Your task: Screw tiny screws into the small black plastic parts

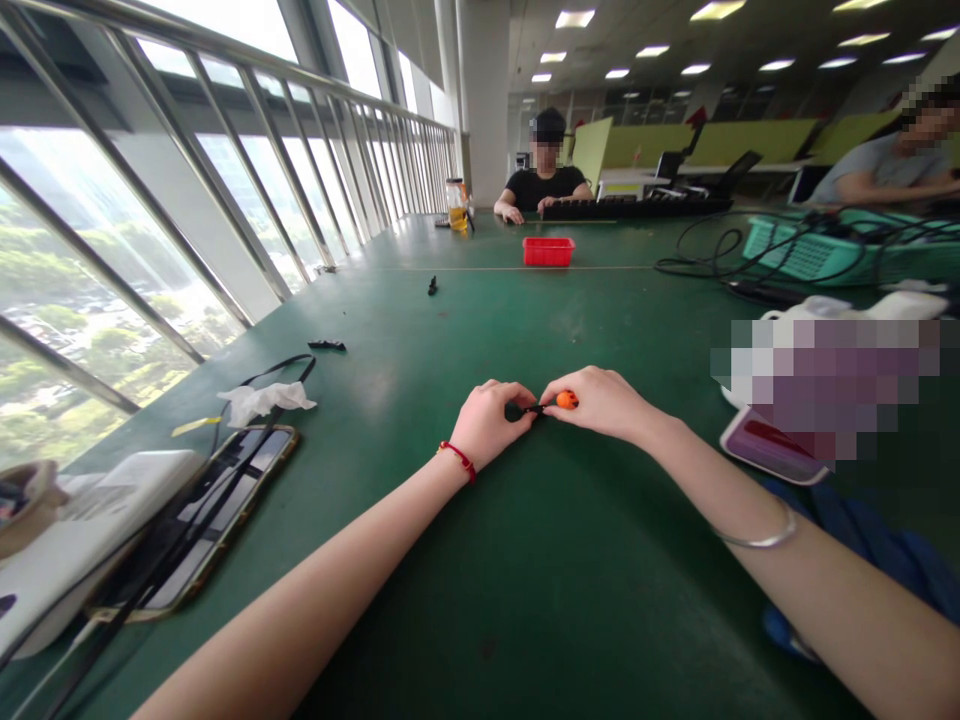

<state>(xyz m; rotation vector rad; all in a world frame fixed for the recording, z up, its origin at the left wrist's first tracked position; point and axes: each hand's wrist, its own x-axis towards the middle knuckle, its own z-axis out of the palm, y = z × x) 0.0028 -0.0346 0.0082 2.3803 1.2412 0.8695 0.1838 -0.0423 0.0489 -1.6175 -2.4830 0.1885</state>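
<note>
My two hands meet on the green table [465,330] just ahead of me. My left hand [491,422], with a red cord at its wrist, is closed in a pinch on a small black part [534,409]. My right hand [600,403], a silver bangle on its forearm, pinches a small orange piece [567,400] that touches the black part's end. Both hands rest on the table surface.
A phone [195,530] with a black cable and a crumpled tissue [264,401] lie at the left, another phone [772,446] at the right. Small black parts [327,345] lie further out. A red bin [548,251] stands far ahead, near two seated people.
</note>
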